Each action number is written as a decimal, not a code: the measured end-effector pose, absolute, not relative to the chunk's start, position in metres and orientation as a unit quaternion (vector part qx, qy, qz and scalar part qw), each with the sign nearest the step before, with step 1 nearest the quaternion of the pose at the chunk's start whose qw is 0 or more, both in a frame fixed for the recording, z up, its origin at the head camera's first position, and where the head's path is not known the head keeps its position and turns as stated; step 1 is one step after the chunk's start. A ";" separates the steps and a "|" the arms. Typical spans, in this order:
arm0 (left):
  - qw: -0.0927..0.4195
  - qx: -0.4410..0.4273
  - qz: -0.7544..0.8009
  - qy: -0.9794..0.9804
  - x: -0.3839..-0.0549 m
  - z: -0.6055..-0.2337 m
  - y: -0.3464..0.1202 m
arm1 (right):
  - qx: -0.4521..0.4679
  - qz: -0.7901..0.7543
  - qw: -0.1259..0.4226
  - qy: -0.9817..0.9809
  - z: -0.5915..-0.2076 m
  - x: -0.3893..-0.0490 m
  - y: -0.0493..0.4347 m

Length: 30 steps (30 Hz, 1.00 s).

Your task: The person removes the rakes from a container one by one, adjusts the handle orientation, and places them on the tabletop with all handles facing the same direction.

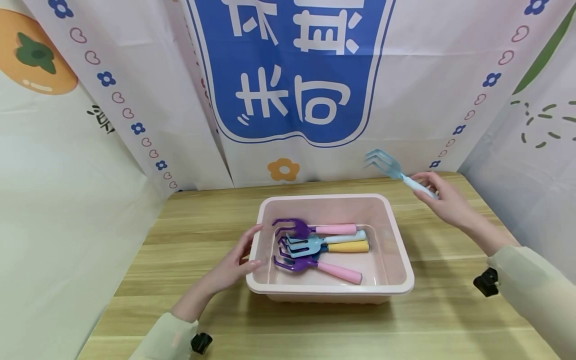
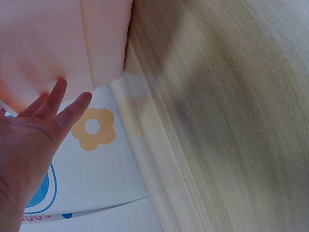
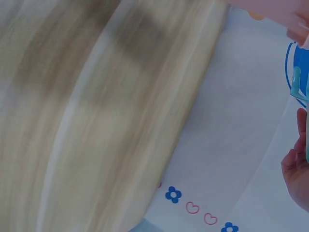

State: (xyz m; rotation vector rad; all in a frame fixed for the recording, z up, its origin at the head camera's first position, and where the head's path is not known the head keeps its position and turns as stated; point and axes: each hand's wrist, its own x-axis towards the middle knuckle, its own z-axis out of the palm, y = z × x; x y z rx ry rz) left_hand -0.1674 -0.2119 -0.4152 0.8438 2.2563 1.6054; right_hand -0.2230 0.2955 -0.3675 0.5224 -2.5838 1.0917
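My right hand grips the pale handle of a light-blue garden hand fork, held up to the right of a pink plastic tub. Its bent tines point left; the right wrist view catches only part of the hand and fork. My left hand touches the tub's left side with fingers extended, as the left wrist view shows. Inside the tub lie a purple hand rake with a pink handle, another purple one, a light-blue fork and a yellow-handled tool, partly hidden.
The tub stands on a wood-grain table. A printed white cloth with a blue sign and flowers hangs behind the table's far edge. Pale cloth hangs at the left side too.
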 end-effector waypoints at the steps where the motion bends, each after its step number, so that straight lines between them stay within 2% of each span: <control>1: 0.123 0.289 0.550 0.774 -0.167 -0.415 -0.212 | 0.176 0.381 0.139 -0.897 -0.370 -0.223 0.296; 18: 0.123 0.283 0.546 0.779 -0.168 -0.416 -0.212 | 0.124 0.398 0.154 -0.896 -0.418 -0.236 0.304; 30: 0.121 0.287 0.544 0.779 -0.168 -0.417 -0.213 | 0.082 0.409 0.119 -0.901 -0.440 -0.240 0.305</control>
